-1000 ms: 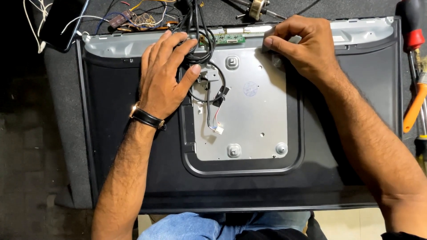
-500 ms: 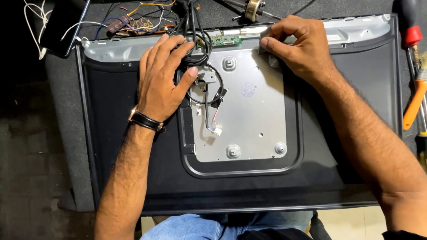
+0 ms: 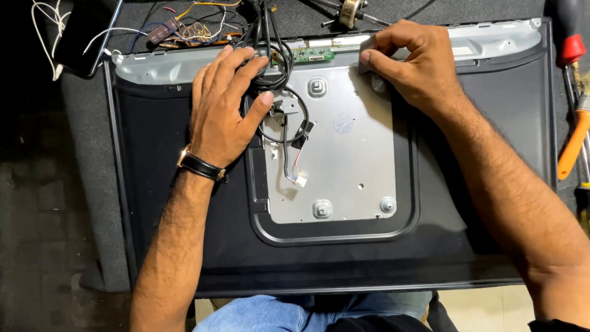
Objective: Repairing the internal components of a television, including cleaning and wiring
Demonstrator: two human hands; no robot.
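A large black monitor back panel (image 3: 160,203) lies flat across your bench, its grey metal plate (image 3: 350,166) in the middle. Your left hand (image 3: 224,114) rests flat, fingers spread, on looped black cables (image 3: 270,67). Your right hand (image 3: 412,64) pinches the silver top strip (image 3: 491,40) beside a small green circuit board (image 3: 312,54); an orange-handled tool (image 3: 574,144) lies off the right edge.

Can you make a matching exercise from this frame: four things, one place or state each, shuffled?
Things:
1. left hand
2. right hand
3. green circuit board
4. orange-handled tool

Places or states:
A. at the far right, off the panel
B. pinching the pale strip at the panel's top edge
C. flat on the black cables
D. at the top edge, between the hands

Pairs: 1-C, 2-B, 3-D, 4-A
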